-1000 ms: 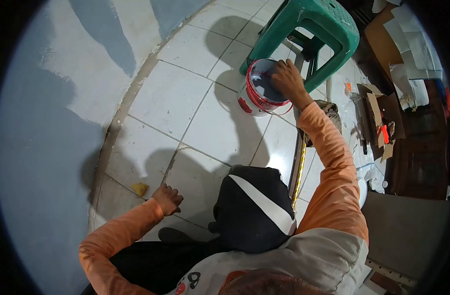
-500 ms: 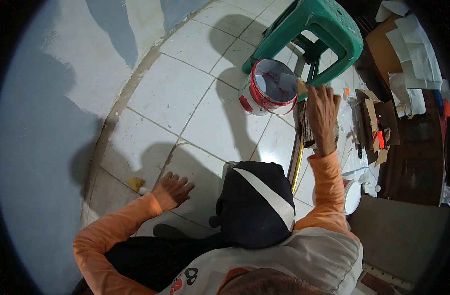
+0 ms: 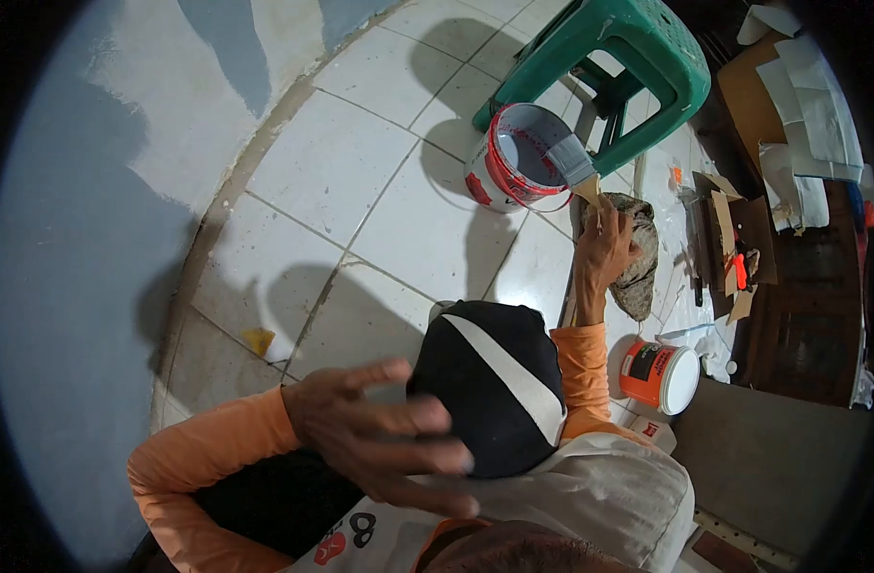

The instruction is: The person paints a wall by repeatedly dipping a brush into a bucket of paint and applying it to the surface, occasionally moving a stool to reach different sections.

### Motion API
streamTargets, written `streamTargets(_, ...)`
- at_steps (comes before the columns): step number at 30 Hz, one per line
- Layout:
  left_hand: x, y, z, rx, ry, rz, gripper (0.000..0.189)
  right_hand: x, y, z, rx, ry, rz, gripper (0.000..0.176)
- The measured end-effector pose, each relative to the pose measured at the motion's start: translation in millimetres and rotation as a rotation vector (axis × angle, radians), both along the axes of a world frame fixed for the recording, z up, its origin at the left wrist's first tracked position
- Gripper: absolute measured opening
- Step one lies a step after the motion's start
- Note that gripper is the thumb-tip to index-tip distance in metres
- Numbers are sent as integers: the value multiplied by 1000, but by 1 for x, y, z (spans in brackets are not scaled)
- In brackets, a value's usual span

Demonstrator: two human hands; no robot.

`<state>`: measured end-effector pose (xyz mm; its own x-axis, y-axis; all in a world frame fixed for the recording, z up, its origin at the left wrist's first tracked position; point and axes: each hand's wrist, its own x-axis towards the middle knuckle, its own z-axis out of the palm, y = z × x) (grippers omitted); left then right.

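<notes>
My right hand (image 3: 604,246) is closed round the handle of a wide paintbrush (image 3: 573,160), whose grey bristles are over the near right rim of the paint bucket (image 3: 502,186). Grey paint coats the inside of this white and red bucket, which stands on the tiled floor. My left hand (image 3: 384,435) hangs in the air beside my black-clad knee (image 3: 485,392), fingers spread and slightly blurred, holding nothing.
A green plastic stool (image 3: 638,48) stands behind the bucket. On the right are a crumpled cloth (image 3: 636,277), an orange and white tub (image 3: 681,379) and an open cardboard box (image 3: 724,239). A partly painted wall (image 3: 74,239) runs along the left.
My right hand has moved back and left with the brush, whose bristles now show more fully. My left hand has come right and nearer, its fingers spreading. The cloth and tub are less covered.
</notes>
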<state>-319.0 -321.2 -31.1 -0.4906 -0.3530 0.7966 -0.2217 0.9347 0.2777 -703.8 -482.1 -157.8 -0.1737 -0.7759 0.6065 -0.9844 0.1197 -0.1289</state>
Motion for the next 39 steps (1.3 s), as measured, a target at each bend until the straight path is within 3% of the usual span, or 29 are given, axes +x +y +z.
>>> streamTargets(2,-4,0,12,-165,-340,-118,67,1,-3,-4,-42,17,13,30)
streamTargets(4,-14,0,-2,-233,-296,7,69,4,-5,-6,-41,8,28,30)
streamTargets(18,-8,-6,-1,-200,-325,-67,71,3,-7,-7,-56,8,51,28)
streamTargets(20,-6,-6,1,-179,-355,-35,71,-4,-12,-17,-112,129,6,26)
streamTargets(23,-12,-11,-5,-191,-167,-137,76,4,-7,-9,-56,94,-21,26)
streamTargets(32,-7,-8,-3,-203,-251,-118,74,0,-8,-11,-4,59,-29,27)
streamTargets(35,-9,-8,0,-191,-213,-146,73,-25,-20,-42,-117,55,21,28)
streamTargets(36,-11,-8,-1,-182,-187,-151,72,-4,-10,-18,-120,168,-15,28)
streamTargets(39,-11,-5,-1,-173,-204,-113,77,2,-7,-10,-88,92,5,29)
